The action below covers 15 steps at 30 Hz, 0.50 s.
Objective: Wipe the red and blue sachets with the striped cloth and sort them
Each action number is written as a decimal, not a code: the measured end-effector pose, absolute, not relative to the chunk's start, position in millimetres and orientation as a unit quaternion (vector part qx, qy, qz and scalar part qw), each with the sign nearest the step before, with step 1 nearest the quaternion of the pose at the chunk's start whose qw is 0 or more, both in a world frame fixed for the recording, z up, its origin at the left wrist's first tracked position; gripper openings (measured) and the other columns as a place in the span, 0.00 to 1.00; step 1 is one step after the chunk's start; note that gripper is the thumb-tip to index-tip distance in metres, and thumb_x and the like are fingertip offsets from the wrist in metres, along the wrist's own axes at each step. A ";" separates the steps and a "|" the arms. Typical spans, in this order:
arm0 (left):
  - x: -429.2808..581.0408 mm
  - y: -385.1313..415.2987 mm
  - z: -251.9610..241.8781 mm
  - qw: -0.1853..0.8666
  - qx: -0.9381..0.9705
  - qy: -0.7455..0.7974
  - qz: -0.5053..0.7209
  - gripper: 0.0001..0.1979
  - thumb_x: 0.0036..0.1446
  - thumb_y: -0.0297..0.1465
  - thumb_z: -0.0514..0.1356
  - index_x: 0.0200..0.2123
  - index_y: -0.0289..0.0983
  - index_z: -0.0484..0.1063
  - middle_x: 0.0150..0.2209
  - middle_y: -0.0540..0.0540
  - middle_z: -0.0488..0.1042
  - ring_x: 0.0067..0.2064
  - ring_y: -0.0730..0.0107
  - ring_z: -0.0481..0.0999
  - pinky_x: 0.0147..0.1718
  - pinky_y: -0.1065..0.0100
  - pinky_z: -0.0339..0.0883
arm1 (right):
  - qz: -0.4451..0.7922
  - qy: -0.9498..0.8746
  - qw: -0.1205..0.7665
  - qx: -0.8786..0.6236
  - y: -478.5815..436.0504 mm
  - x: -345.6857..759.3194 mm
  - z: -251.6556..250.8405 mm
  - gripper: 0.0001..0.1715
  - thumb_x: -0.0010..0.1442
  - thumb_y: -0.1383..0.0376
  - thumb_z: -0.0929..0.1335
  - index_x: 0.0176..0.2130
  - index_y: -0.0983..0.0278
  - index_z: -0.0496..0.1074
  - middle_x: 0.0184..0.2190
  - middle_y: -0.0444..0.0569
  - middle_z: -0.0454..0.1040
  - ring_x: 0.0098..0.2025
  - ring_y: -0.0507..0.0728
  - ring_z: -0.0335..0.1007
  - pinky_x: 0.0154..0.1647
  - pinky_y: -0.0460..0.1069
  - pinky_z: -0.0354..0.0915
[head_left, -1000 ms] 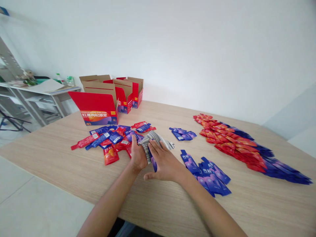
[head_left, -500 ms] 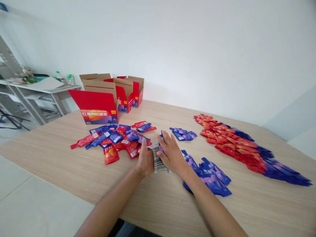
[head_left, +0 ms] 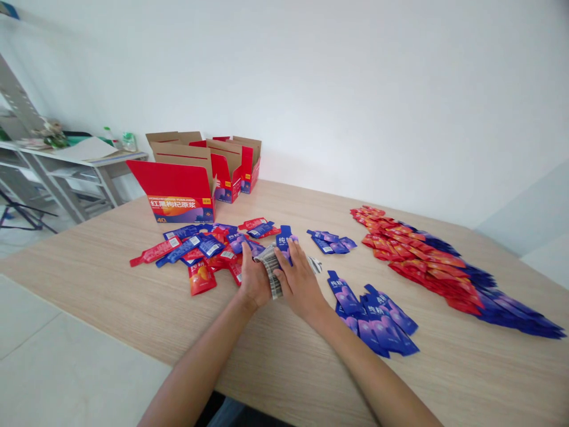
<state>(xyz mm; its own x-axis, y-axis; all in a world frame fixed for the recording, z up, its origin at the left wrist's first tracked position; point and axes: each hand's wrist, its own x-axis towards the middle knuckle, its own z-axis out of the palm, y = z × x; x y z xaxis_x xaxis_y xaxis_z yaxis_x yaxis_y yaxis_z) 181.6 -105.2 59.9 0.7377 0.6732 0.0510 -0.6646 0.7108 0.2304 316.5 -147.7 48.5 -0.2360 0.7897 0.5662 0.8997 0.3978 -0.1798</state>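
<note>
My left hand point(head_left: 253, 279) and my right hand point(head_left: 299, 279) meet over the middle of the wooden table point(head_left: 111, 279). Together they grip a striped grey-and-white cloth point(head_left: 271, 270). A blue sachet point(head_left: 283, 240) stands up between the fingers of my right hand. Just left of my hands lies a loose heap of red and blue sachets point(head_left: 200, 249). A small stack of blue sachets point(head_left: 376, 314) lies to the right of my right forearm.
Three open red cardboard boxes point(head_left: 178, 190) stand at the back left of the table. A few blue sachets point(head_left: 331, 242) lie beyond my hands. A long row of red and blue sachets point(head_left: 444, 267) runs along the right side. A shelf unit point(head_left: 66, 172) stands at far left.
The cloth has been bunched up between my hands and drawn back toward the heap. A blue sachet now sticks up at my right fingers.
</note>
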 end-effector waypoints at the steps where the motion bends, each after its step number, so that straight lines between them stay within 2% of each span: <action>1: 182.0 -105.6 60.2 0.926 0.117 0.021 0.358 0.52 0.55 0.68 0.37 0.60 0.33 0.71 0.53 0.33 0.78 0.52 0.48 0.78 0.48 0.56 0.72 | -0.087 -0.779 0.302 -0.543 -147.4 317.6 49.4 0.27 0.74 0.59 0.59 0.68 0.59 0.61 0.75 0.54 0.44 0.75 0.67 0.39 0.71 0.68 0.51; 4: 187.4 -112.0 60.8 0.931 0.118 0.027 0.346 0.51 0.57 0.67 0.37 0.61 0.33 0.71 0.53 0.33 0.77 0.52 0.48 0.78 0.50 0.54 0.70 | -0.088 -0.747 0.320 -0.576 -145.6 323.2 53.3 0.24 0.74 0.58 0.58 0.64 0.57 0.67 0.75 0.54 0.45 0.75 0.69 0.41 0.70 0.73 0.47; 7: 194.5 -121.4 61.0 0.931 0.125 0.028 0.343 0.49 0.58 0.66 0.39 0.62 0.34 0.70 0.53 0.34 0.77 0.53 0.48 0.78 0.53 0.52 0.68 | -0.094 -0.710 0.346 -0.607 -142.4 330.3 54.8 0.22 0.74 0.58 0.59 0.60 0.58 0.72 0.75 0.53 0.43 0.75 0.72 0.38 0.70 0.75 0.44; 10: 197.9 -126.5 60.1 0.933 0.130 0.036 0.334 0.48 0.59 0.65 0.39 0.62 0.34 0.69 0.53 0.33 0.78 0.53 0.46 0.78 0.54 0.50 0.67 | -0.066 -0.700 0.386 -0.597 -137.7 337.3 51.6 0.25 0.73 0.58 0.59 0.63 0.62 0.68 0.75 0.56 0.41 0.75 0.69 0.38 0.71 0.71 0.47; 12: 198.1 -126.5 58.7 0.935 0.130 0.041 0.329 0.48 0.60 0.64 0.39 0.62 0.34 0.69 0.52 0.33 0.78 0.53 0.45 0.78 0.54 0.49 0.67 | -0.045 -0.689 0.418 -0.591 -134.7 340.9 48.5 0.28 0.73 0.56 0.60 0.65 0.65 0.65 0.74 0.60 0.45 0.75 0.67 0.43 0.71 0.69 0.51; 15: 197.5 -123.6 56.5 0.932 0.126 0.048 0.337 0.49 0.59 0.65 0.39 0.61 0.33 0.70 0.50 0.32 0.79 0.52 0.45 0.78 0.53 0.48 0.68 | -0.051 -0.688 0.441 -0.574 -132.0 343.8 46.6 0.26 0.72 0.55 0.63 0.62 0.63 0.69 0.70 0.61 0.56 0.71 0.66 0.53 0.69 0.68 0.55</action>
